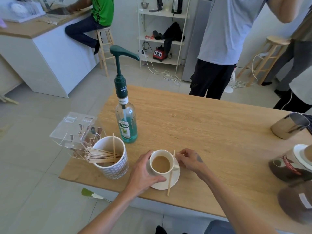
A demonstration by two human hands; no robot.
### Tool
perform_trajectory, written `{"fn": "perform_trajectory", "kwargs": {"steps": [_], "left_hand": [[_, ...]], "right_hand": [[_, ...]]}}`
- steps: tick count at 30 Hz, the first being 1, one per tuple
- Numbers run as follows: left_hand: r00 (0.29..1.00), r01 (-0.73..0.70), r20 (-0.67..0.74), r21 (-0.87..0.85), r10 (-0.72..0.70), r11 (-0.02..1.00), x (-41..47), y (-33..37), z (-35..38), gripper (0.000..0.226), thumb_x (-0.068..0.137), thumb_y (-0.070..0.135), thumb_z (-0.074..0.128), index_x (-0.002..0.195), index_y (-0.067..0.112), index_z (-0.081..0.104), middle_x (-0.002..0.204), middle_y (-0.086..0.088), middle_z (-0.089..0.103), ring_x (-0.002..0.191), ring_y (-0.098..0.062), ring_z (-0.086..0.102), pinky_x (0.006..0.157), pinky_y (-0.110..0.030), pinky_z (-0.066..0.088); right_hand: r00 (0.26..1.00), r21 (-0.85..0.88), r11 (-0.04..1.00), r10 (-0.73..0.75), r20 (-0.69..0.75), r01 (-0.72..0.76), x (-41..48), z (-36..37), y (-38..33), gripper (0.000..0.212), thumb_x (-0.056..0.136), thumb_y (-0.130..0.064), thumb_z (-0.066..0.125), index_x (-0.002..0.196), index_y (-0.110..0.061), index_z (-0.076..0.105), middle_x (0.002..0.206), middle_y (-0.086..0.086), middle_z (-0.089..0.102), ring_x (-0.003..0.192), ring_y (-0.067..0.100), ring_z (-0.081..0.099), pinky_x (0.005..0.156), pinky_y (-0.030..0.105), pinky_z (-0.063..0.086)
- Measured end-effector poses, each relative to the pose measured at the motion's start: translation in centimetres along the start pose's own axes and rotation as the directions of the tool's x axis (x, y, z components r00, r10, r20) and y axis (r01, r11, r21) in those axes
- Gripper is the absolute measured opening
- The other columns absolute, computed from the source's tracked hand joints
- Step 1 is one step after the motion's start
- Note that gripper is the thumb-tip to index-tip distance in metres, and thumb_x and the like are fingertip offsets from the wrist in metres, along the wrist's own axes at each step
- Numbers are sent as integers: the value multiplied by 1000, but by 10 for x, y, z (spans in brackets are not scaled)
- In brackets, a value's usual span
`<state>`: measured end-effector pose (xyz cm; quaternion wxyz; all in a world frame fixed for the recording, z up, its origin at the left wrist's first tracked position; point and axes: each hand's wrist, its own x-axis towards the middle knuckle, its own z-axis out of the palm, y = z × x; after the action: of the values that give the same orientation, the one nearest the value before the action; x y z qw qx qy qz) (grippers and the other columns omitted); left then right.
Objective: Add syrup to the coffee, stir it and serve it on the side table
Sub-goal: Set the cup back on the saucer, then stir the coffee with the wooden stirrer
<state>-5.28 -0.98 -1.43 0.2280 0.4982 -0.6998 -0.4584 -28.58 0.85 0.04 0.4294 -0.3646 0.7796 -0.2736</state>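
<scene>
Item: white coffee cup (161, 163), filled with milky coffee, seated on a white saucer (175, 180) near the front edge of the wooden surface (202, 125). A wooden stir stick (170, 173) lies across the saucer's right side, beside the cup, its lower end overhanging the rim. Left hand (143, 173): curled around the cup's left side, thumb on the saucer rim, holding both. Right hand (189, 160): fingers drawn narrow, pinched at the stick's upper end by the saucer's far right edge. Behind and to the left stands the Teisseire mojito syrup bottle (127, 123) with green pump (124, 52), blue-green liquid low in the glass. Beside the cup, a patterned mug (112, 162) stocked with spare sticks; behind that, a clear acrylic box (76, 130). Step judged in hand: stick laid down, stirring apparently finished, saucer being gripped for serving. Next move calls for a level two-handed lift, stick kept from sliding off, then carrying to the side table, which is not in view.
</scene>
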Motion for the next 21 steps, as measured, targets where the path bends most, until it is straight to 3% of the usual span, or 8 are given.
{"fn": "perform_trajectory", "kwargs": {"steps": [2,6,10,13,17,21], "left_hand": [[1000,2,-1,-15,-2,1000,3,-3,5,114,48,49,98,148,35,45,145,14,55,135,-6,51,116,-38,44],[1000,-12,-20,-24,11,1000,6,-5,11,109,47,50,99,142,39,47,138,19,59,131,-4,56,111,-42,48],[999,-15,-29,-26,14,1000,8,-9,15,111,45,55,101,142,39,48,137,19,61,130,-8,58,108,-46,51],[999,-20,-37,-16,19,1000,7,-10,16,115,45,61,100,144,38,46,139,18,59,132,-8,57,109,-45,50],[999,-44,-28,15,45,999,8,-11,16,118,46,64,98,147,38,43,142,19,56,134,-7,54,111,-45,49],[996,-88,-18,33,89,996,13,-9,16,112,46,58,99,142,40,45,137,19,58,130,-8,56,108,-44,50]], "right_hand": [[1000,-104,995,-5,-3,4,13,6,-2,36,87,-50,65,93,-14,69,85,0,70,74,15,62,59,26,43],[999,-161,987,-8,-43,1,32,13,-7,33,80,-44,74,69,-13,67,68,-1,62,57,10,52,49,23,37],[999,-211,977,30,-37,-37,48,19,2,39,69,-52,76,76,-15,68,86,6,67,62,12,54,48,24,36],[1000,-186,982,24,-17,-27,47,19,1,32,75,-45,76,77,-14,68,84,5,65,64,13,54,49,24,37],[999,-96,995,12,-31,-15,37,7,-8,26,82,-29,74,63,-15,65,63,0,61,59,14,53,51,25,40],[985,-19,992,-122,-124,121,19,-19,-23,28,88,-28,71,72,-6,68,65,0,60,62,15,49,56,30,38]]}}
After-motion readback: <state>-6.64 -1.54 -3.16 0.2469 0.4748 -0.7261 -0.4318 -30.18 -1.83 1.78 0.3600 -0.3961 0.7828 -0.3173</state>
